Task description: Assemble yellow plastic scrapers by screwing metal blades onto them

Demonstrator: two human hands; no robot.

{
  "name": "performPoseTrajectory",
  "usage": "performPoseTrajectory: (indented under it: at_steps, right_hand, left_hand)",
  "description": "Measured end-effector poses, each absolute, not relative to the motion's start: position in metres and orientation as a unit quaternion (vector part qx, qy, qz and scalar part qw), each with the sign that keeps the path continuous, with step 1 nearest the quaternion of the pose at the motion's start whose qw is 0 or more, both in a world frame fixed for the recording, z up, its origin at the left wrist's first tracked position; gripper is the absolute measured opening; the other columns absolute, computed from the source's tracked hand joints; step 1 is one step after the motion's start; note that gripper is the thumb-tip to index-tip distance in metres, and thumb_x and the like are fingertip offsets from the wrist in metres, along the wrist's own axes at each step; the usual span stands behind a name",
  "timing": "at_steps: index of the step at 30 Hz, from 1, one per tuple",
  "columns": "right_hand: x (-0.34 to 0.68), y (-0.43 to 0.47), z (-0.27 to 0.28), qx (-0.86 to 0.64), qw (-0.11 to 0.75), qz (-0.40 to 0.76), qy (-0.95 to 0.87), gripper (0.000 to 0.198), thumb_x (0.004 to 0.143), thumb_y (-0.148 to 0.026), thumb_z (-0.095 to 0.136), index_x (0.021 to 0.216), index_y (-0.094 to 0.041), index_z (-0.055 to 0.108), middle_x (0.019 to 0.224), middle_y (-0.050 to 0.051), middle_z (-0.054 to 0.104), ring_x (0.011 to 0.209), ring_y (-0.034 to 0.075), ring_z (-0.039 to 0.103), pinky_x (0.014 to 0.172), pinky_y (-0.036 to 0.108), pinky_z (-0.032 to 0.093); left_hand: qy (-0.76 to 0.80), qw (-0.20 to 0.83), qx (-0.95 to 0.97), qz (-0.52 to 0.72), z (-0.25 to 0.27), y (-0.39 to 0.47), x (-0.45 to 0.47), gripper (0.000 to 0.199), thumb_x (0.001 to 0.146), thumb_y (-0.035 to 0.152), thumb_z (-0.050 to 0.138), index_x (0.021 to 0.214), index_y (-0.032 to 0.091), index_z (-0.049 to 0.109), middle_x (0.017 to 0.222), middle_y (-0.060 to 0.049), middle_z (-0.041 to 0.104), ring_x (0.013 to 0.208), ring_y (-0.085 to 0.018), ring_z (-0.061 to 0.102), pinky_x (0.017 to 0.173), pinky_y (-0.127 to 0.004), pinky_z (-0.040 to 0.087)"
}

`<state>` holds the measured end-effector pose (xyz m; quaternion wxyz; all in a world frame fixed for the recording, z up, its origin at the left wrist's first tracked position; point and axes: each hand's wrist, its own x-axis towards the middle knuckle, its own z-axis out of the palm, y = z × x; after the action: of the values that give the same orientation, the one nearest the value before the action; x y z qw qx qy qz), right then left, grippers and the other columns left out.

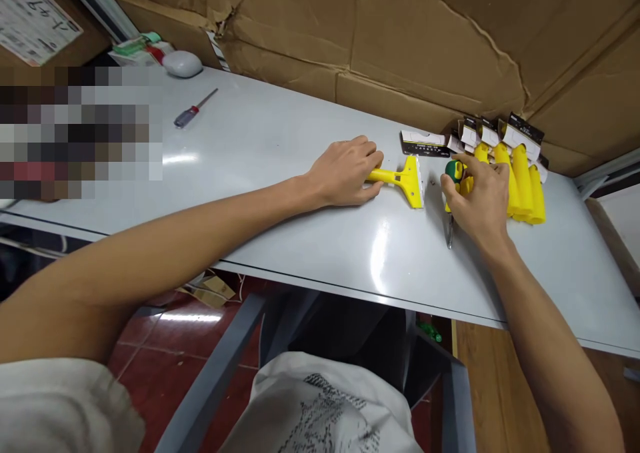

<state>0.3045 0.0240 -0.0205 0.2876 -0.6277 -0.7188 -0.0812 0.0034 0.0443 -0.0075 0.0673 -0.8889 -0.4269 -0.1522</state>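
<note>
My left hand is closed around the handle of a yellow scraper, low over the white table. The scraper's wide head points right, a pale blade strip along its edge. Gripped in my right hand is a screwdriver with a green and yellow handle. Its metal shaft slants down toward me; whether the tip touches the table I cannot tell. Small dark bits, perhaps screws, lie between the scraper and the screwdriver. Just beyond my right hand lie several yellow handle-shaped pieces, partly covered by it.
Black and white cardboard packages and a flat package lie along the back. A second screwdriver and a white rounded object are at the left. Cardboard walls the table's rear edge. A blurred patch covers the far left.
</note>
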Motion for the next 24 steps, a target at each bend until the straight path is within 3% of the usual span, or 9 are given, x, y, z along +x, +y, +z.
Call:
performPoseTrajectory:
  at_steps: [4,7,10,14,19,24]
  right_hand:
    - [0.301,0.023,-0.026,-0.618,0.273,-0.103,-0.730,0.046,0.101,-0.041,0.069,0.140,-0.021,0.083,0.112,0.018,0.071,0.125,0.042,0.052,0.116,0.064,0.046]
    - [0.299,0.022,-0.028,-0.592,0.280,-0.107,-0.748,0.038,0.102,-0.029,0.064,0.130,-0.023,0.089,0.124,0.018,0.072,0.132,0.043,0.050,0.121,0.065,0.045]
    - [0.298,0.021,-0.028,-0.577,0.284,-0.108,-0.758,0.040,0.104,-0.021,0.058,0.123,-0.025,0.092,0.130,0.017,0.074,0.135,0.042,0.050,0.122,0.066,0.045]
    - [0.296,0.020,-0.029,-0.578,0.279,-0.127,-0.756,0.030,0.104,-0.026,0.066,0.114,-0.021,0.094,0.134,0.018,0.074,0.139,0.044,0.049,0.122,0.070,0.046]
    - [0.289,0.017,-0.029,-0.584,0.272,-0.121,-0.755,0.027,0.101,-0.021,0.067,0.098,-0.024,0.094,0.132,0.016,0.078,0.135,0.044,0.051,0.116,0.069,0.050]
    - [0.286,0.015,-0.026,-0.577,0.250,-0.106,-0.770,0.031,0.102,-0.018,0.064,0.111,-0.023,0.093,0.136,0.016,0.079,0.135,0.044,0.054,0.112,0.069,0.050]
  left_hand:
    - [-0.425,0.066,-0.890,-0.154,-0.013,0.045,0.007,0.026,0.106,0.033,0.066,0.120,0.013,0.075,0.121,-0.017,0.078,0.114,-0.036,0.071,0.081,-0.044,0.048]
    - [-0.425,0.058,-0.885,-0.179,-0.015,0.043,0.009,0.025,0.105,0.031,0.065,0.120,0.014,0.073,0.120,-0.017,0.078,0.109,-0.035,0.072,0.085,-0.045,0.049]
    - [-0.429,0.045,-0.880,-0.198,-0.015,0.041,0.010,0.024,0.102,0.028,0.065,0.119,0.014,0.071,0.117,-0.015,0.078,0.100,-0.032,0.073,0.082,-0.043,0.048]
    - [-0.424,0.054,-0.877,-0.220,-0.015,0.040,0.010,0.021,0.097,0.028,0.067,0.115,0.016,0.070,0.107,-0.012,0.079,0.089,-0.030,0.072,0.077,-0.042,0.044]
    - [-0.412,0.069,-0.880,-0.225,-0.020,0.041,0.009,0.018,0.094,0.027,0.067,0.110,0.018,0.070,0.100,-0.010,0.078,0.084,-0.029,0.071,0.072,-0.040,0.039]
    - [-0.410,0.076,-0.882,-0.219,-0.022,0.039,0.012,0.018,0.092,0.029,0.066,0.107,0.019,0.069,0.097,-0.010,0.077,0.084,-0.030,0.070,0.068,-0.039,0.034]
